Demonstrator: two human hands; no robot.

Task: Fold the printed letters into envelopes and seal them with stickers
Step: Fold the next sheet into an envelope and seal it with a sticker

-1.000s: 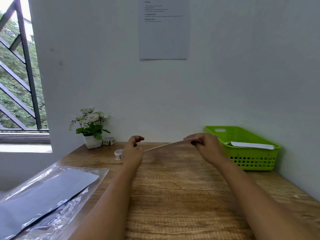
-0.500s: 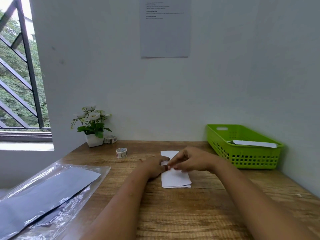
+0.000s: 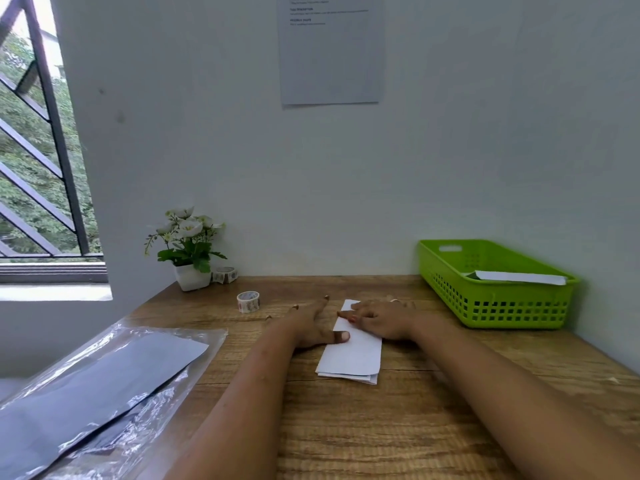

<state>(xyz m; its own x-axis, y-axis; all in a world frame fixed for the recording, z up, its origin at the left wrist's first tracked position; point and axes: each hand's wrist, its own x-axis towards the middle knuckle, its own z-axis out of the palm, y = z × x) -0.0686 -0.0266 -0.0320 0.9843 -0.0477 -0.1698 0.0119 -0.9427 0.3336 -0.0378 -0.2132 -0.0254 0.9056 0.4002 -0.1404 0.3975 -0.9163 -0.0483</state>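
Wooden table [image 3: 381, 427]: a clear plastic sleeve [image 3: 104, 375] of dark sheets lies at the near left. A green basket [image 3: 502, 306] at the far right holds a white paper. The folded letter [image 3: 353, 358] lies flat at the centre. Left hand [image 3: 308, 327]: fingers straight and spread on the wood, thumb [image 3: 341, 337] pressing the letter's left edge. Right hand [image 3: 381, 320]: fingers extended flat on the letter's far end, gripping nothing. A sticker roll [image 3: 248, 301] stands far left of the hands.
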